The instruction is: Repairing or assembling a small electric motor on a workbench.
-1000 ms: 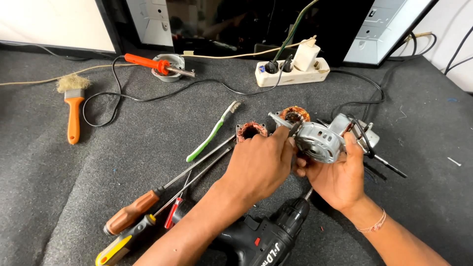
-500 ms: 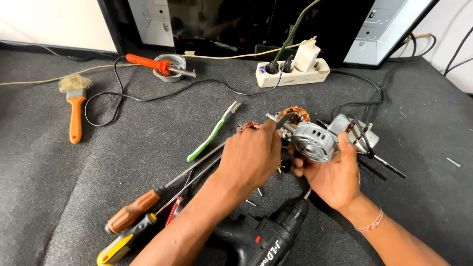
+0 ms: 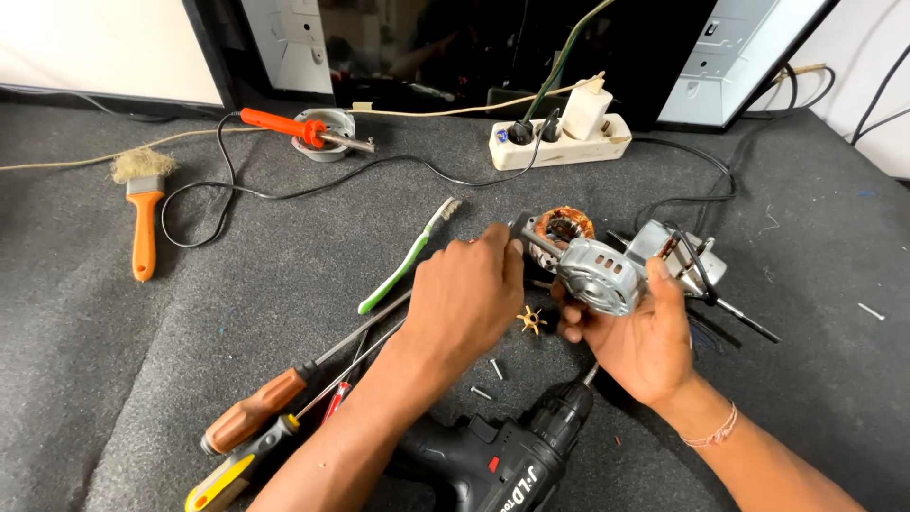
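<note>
The right hand [image 3: 637,334] is cupping a small grey motor housing [image 3: 599,275] from below and behind, its thumb lying up along the right edge, so the housing is sitting lifted off the mat, just right of centre and tilted with its vented round face towards the camera. The left hand [image 3: 466,301] is closing its fingers on the metal bracket [image 3: 533,238] that juts from the housing's upper left; whether it is pinching a small tool there I cannot tell. The two hands are working almost touching, the left on the housing's left side, the right on its right, and the motor's long axis is running roughly from upper left to lower right between them. Behind the housing the copper winding [image 3: 563,226] is showing, and a second metal part with a shaft [image 3: 688,267] is lying just beyond the right thumb. On the grey mat [image 3: 237,332] under the hands a small brass star piece [image 3: 531,320] and loose screws [image 3: 489,376] are lying, with a cordless drill [image 3: 502,453] nearer the body.
</note>
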